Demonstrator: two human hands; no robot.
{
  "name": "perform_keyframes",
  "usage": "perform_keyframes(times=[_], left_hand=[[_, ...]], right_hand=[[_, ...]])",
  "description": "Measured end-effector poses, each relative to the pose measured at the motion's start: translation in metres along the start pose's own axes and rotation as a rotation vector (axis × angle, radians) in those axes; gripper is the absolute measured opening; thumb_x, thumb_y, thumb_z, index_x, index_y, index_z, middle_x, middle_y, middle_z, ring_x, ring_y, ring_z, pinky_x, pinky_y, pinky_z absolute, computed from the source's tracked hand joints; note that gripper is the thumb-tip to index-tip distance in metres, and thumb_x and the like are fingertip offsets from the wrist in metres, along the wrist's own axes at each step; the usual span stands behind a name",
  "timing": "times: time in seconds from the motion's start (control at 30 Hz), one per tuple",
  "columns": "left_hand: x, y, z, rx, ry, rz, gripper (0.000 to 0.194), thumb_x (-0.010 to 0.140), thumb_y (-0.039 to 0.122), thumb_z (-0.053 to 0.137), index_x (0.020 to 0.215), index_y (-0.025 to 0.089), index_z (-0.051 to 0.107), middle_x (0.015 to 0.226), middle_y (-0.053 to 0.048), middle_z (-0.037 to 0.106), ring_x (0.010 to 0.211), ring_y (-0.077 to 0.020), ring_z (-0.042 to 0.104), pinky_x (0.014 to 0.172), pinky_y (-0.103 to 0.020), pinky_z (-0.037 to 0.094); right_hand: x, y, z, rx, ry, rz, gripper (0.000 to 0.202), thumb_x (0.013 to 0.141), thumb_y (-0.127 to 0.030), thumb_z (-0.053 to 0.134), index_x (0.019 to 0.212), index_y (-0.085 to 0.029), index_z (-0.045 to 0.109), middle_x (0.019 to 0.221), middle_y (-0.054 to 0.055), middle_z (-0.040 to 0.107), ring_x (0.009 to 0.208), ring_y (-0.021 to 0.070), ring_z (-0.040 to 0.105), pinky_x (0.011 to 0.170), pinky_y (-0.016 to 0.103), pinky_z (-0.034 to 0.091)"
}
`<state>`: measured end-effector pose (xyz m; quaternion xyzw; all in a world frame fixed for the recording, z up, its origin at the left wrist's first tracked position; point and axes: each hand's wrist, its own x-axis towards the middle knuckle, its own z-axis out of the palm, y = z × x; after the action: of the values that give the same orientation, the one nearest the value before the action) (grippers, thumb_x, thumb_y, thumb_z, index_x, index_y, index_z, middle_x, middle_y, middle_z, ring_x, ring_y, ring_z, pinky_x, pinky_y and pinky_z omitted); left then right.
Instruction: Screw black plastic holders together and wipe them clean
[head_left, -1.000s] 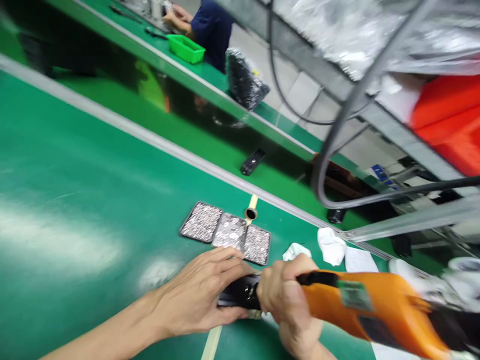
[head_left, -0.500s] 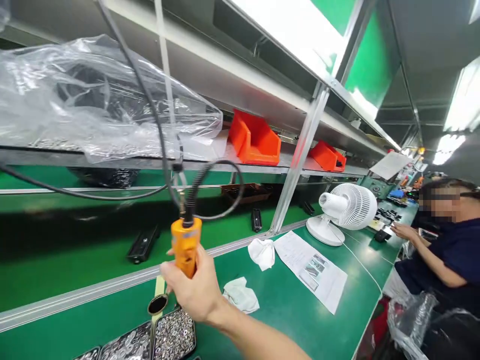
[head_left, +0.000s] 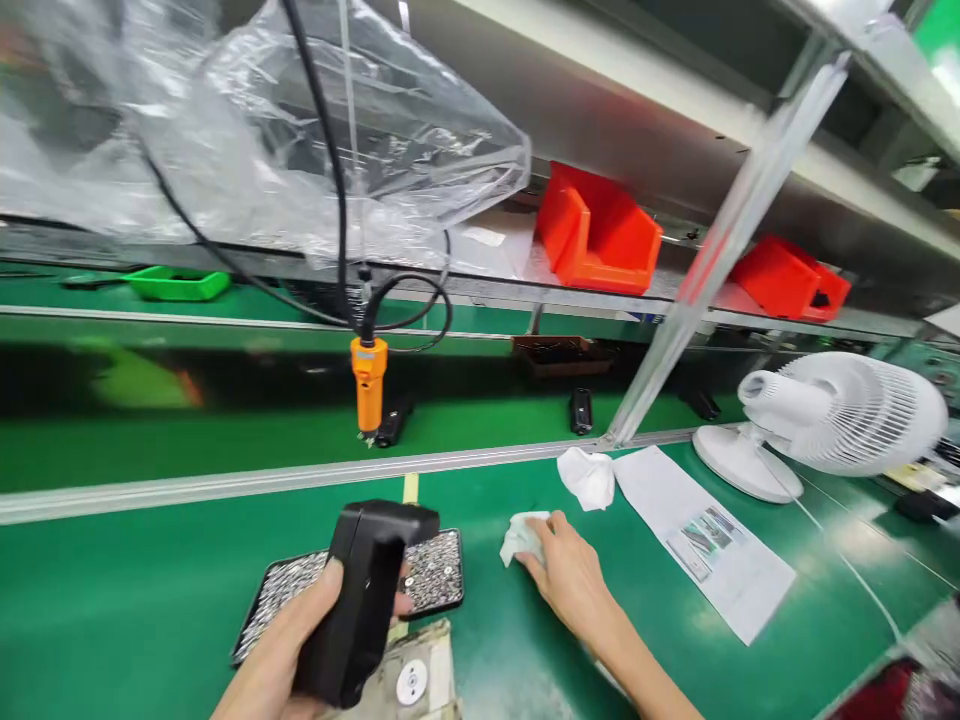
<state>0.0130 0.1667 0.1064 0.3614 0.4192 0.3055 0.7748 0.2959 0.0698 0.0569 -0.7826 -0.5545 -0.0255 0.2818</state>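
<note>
My left hand (head_left: 289, 640) is wrapped around a black plastic housing (head_left: 360, 590), raised over the bench at lower centre. My right hand (head_left: 570, 565) pinches a crumpled pale cloth (head_left: 520, 538) against the green bench top. Behind the housing, partly covered by it, are a tray of small metal nuts (head_left: 436, 575) and a tray of small screw-like parts (head_left: 281, 595). Below them lies a worn fixture (head_left: 439, 655) with a round white disc. An orange electric screwdriver (head_left: 369, 385) hangs tip-down from its cord, touched by neither hand.
A second white cloth (head_left: 587, 478) and a printed sheet (head_left: 705, 545) lie right of my right hand. Farther right stands a white fan (head_left: 847, 412). Two orange bins (head_left: 600, 235) and plastic sheeting (head_left: 300, 130) sit on the shelf. Black housings (head_left: 580, 411) rest on the green conveyor belt.
My right hand has let go of the orange screwdriver, now hanging, and moved down onto the pale cloth. My left hand has come into view with the black housing. The view has turned left.
</note>
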Motion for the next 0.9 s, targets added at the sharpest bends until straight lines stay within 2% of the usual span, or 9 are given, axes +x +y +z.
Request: perform_keyframes(times=[0.1,0.17,0.23,0.3,0.37,0.43,0.5,0.63,0.9], left_hand=[[0.000,0.005,0.004,-0.341,-0.054,0.000,0.035,0.100,0.037,0.060,0.115,0.008,0.071,0.108,-0.016,0.074,0.077,-0.0204,0.073,0.073,-0.030,0.064],[0.004,0.004,0.000,-0.432,-0.100,0.004,0.036,0.102,0.036,0.058,0.119,0.006,0.069,0.107,-0.018,0.074,0.077,-0.0206,0.074,0.072,-0.031,0.064],[0.006,0.001,-0.005,-0.465,-0.121,-0.008,0.042,0.101,0.039,0.059,0.124,0.005,0.066,0.114,-0.021,0.072,0.087,-0.0249,0.076,0.077,-0.035,0.065],[0.007,-0.002,-0.009,-0.482,-0.107,-0.013,0.045,0.101,0.041,0.061,0.128,0.004,0.065,0.120,-0.023,0.071,0.098,-0.0295,0.075,0.085,-0.039,0.064],[0.007,-0.005,-0.010,-0.515,-0.096,-0.007,0.045,0.101,0.040,0.061,0.129,0.005,0.064,0.121,-0.022,0.071,0.103,-0.0313,0.074,0.090,-0.043,0.063],[0.007,-0.007,-0.010,-0.557,-0.092,-0.013,0.043,0.101,0.039,0.062,0.129,0.006,0.065,0.118,-0.019,0.073,0.103,-0.0302,0.074,0.093,-0.042,0.061],[0.007,-0.009,-0.011,-0.591,-0.086,-0.028,0.044,0.100,0.040,0.062,0.129,0.007,0.066,0.114,-0.017,0.075,0.104,-0.0296,0.074,0.095,-0.041,0.060],[0.008,-0.013,-0.015,-0.603,-0.078,-0.004,0.048,0.098,0.045,0.065,0.130,0.009,0.067,0.112,-0.015,0.076,0.105,-0.0291,0.073,0.099,-0.038,0.058],[0.008,-0.019,-0.015,-0.615,-0.135,0.008,0.055,0.099,0.047,0.064,0.138,0.008,0.062,0.114,-0.016,0.075,0.106,-0.0296,0.073,0.104,-0.039,0.054]], right_hand=[[-0.005,0.009,0.011,0.034,-0.004,-0.081,0.024,0.097,-0.021,0.050,0.090,-0.018,0.073,0.084,0.009,0.067,0.067,0.0230,0.067,0.060,0.034,0.053],[0.003,-0.004,0.008,0.108,0.019,-0.160,0.023,0.100,-0.026,0.049,0.094,-0.020,0.071,0.082,0.006,0.066,0.064,0.0200,0.065,0.061,0.034,0.053],[0.012,-0.034,-0.001,0.232,0.102,-0.267,0.016,0.101,-0.028,0.054,0.106,-0.021,0.067,0.088,0.005,0.067,0.066,0.0182,0.063,0.062,0.033,0.053],[0.017,-0.076,-0.010,0.375,0.172,-0.426,0.014,0.098,-0.020,0.058,0.111,-0.022,0.064,0.094,0.006,0.067,0.079,0.0185,0.065,0.067,0.031,0.054],[0.015,-0.118,-0.011,0.446,0.158,-0.583,0.021,0.097,-0.010,0.057,0.114,-0.021,0.062,0.098,0.007,0.067,0.089,0.0183,0.065,0.074,0.030,0.056],[0.010,-0.151,-0.002,0.370,0.166,-0.684,0.026,0.096,-0.007,0.054,0.118,-0.018,0.063,0.096,0.008,0.065,0.085,0.0184,0.064,0.069,0.030,0.055],[0.003,-0.170,0.014,0.211,0.221,-0.721,0.026,0.096,-0.011,0.053,0.119,-0.014,0.064,0.090,0.009,0.063,0.075,0.0191,0.060,0.057,0.029,0.050],[-0.006,-0.175,0.034,0.067,0.219,-0.711,0.034,0.097,-0.010,0.048,0.129,-0.012,0.060,0.085,0.008,0.057,0.071,0.0193,0.057,0.051,0.028,0.043],[-0.008,-0.166,0.030,0.106,0.135,-0.794,0.035,0.095,-0.008,0.050,0.130,-0.009,0.059,0.080,0.005,0.051,0.066,0.0166,0.052,0.050,0.026,0.041]])
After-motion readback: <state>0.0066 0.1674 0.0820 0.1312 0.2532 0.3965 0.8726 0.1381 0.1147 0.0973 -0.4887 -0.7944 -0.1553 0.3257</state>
